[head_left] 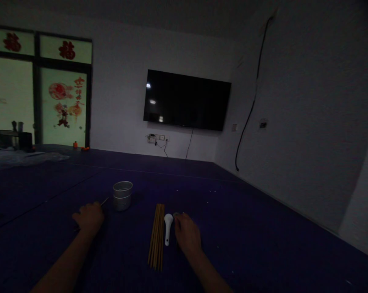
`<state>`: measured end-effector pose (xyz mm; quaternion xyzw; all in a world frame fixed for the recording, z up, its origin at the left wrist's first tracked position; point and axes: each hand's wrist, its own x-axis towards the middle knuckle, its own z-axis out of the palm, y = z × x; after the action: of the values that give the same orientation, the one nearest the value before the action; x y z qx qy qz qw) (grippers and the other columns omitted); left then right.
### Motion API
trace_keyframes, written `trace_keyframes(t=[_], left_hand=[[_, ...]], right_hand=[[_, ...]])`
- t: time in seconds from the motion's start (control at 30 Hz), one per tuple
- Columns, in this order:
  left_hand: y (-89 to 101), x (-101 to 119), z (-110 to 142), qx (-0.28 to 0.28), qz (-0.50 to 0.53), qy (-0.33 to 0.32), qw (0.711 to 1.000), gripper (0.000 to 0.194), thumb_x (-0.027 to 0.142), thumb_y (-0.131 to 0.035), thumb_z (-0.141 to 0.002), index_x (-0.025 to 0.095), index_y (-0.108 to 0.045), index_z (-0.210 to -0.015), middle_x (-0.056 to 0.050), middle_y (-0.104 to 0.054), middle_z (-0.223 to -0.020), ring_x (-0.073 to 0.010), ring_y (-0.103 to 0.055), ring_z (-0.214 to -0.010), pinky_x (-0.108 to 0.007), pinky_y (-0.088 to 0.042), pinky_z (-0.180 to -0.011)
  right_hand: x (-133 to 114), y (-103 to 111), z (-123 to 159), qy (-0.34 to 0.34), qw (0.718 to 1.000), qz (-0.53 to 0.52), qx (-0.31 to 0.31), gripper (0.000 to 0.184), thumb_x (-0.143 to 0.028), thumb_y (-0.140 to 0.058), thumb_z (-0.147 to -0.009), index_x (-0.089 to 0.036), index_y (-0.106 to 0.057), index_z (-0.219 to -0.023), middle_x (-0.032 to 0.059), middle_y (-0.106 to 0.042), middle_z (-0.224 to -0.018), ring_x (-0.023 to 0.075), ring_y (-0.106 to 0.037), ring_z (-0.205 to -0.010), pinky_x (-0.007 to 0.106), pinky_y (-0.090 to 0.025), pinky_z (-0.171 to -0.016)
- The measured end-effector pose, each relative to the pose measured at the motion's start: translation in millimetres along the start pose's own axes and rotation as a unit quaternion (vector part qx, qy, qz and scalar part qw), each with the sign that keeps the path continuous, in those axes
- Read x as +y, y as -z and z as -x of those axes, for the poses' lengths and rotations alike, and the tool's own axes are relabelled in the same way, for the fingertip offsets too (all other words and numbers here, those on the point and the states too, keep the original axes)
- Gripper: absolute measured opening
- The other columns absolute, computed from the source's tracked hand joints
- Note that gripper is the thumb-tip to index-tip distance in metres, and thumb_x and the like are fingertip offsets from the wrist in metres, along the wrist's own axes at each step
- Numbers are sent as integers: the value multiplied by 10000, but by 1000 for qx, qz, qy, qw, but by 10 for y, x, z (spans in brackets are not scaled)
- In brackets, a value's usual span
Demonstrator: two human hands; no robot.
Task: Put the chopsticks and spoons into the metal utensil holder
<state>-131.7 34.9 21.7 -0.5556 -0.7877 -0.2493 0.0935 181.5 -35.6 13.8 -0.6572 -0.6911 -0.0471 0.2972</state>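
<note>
White spoon (168, 228) lay lower centre; right hand (188, 235) pinched greyish object (176, 214) beside it, left hand (90, 218) clutched thin utensil (105, 201).

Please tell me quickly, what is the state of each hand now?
Left hand: closed, holding a thin object.
Right hand: curled at a small grey object beside the white spoon; whether it is gripped cannot be told.

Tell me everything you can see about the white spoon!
The white spoon looks smooth, maybe ceramic or plastic. Its rounded bowl points away from the person; its handle points back, with a small dark spot near the end. It lies on the dark blue surface, between the brown sticks and the right hand. I can't tell whether it touches the sticks.
</note>
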Motion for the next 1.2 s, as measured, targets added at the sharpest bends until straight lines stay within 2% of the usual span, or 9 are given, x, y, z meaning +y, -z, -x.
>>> trace_keyframes(t=[0.17, 0.3, 0.4, 0.53, 0.67, 0.73, 0.9, 1.07, 1.2], left_hand=[[209, 117, 55, -5, -14, 84, 996, 340, 102, -307, -832, 29, -600, -988, -245, -621, -956, -362, -601, -932, -457, -410, -728], [317, 169, 25, 85, 54, 79, 992, 379, 118, -299, -853, 11, -507, -1151, -254, -576, -1044, -333, -612, -909, -416, -434, -714], [346, 249, 27, 158, 87, 10, 984, 402, 134, -278, -870, 36, -466, -1212, -217, -567, -1085, -309, -574, -995, -391, -445, -750], [252, 466, 166, 197, 90, -145, 965, 344, 140, -310, -879, 106, -535, -1136, -146, -615, -1021, -257, -570, -973, -364, -435, -802], [49, 763, 451, 210, 106, -383, 893, 350, 82, -309, -871, 166, -584, -1070, -97, -644, -921, -208, -591, -850, -330, -433, -773], [-20, 905, 597, 201, 114, -457, 859, 366, 58, -321, -856, 169, -565, -1104, -88, -638, -916, -191, -586, -825, -312, -432, -758], [-36, 1078, 795, 161, 129, -525, 826, 361, 74, -341, -863, 147, -505, -1176, -88, -618, -919, -191, -568, -805, -307, -440, -720], [-26, 1035, 809, 145, 130, -529, 826, 333, 108, -332, -889, 161, -508, -1167, -73, -602, -884, -172, -553, -740, -299, -443, -696], [-31, 1046, 848, 164, 123, -567, 797, 316, 157, -294, -928, 149, -525, -1144, -66, -597, -836, -166, -537, -681, -291, -433, -636]], right_hand=[[4, -8, 0, 11, 999, -13, 28, 351, -157, -354, -897, -227, -691, -965, 60, -691, -945, 180, -638, -907, 254, -439, -787], [-20, 9, 3, 8, 999, -14, 34, 329, -181, -365, -906, -207, -681, -991, 60, -691, -932, 174, -642, -882, 248, -440, -770], [-38, 17, 8, 15, 999, -21, 41, 334, -190, -357, -918, -196, -675, -1021, 66, -689, -948, 172, -637, -911, 245, -437, -798], [-75, 38, 21, 27, 998, -33, 47, 347, -208, -349, -927, -199, -665, -1069, 70, -684, -969, 172, -630, -943, 251, -445, -824], [-122, 77, 45, 40, 993, -52, 100, 375, -256, -393, -917, -221, -546, -1258, 73, -638, -1109, 172, -620, -965, 261, -476, -813], [-133, 95, 59, 70, 986, -57, 139, 427, -277, -418, -907, -251, -465, -1331, 71, -590, -1200, 171, -614, -982, 261, -495, -794], [-126, 115, 77, 154, 967, -46, 199, 400, -281, -433, -908, -261, -508, -1300, 80, -552, -1254, 170, -590, -1041, 238, -503, -801], [-114, 108, 62, 136, 970, -33, 198, 380, -288, -419, -918, -271, -527, -1281, 73, -559, -1249, 173, -599, -1020, 243, -507, -784], [-78, 93, 44, 124, 972, -39, 198, 332, -252, -418, -910, -233, -604, -1184, 70, -606, -1172, 166, -616, -970, 244, -502, -764]])
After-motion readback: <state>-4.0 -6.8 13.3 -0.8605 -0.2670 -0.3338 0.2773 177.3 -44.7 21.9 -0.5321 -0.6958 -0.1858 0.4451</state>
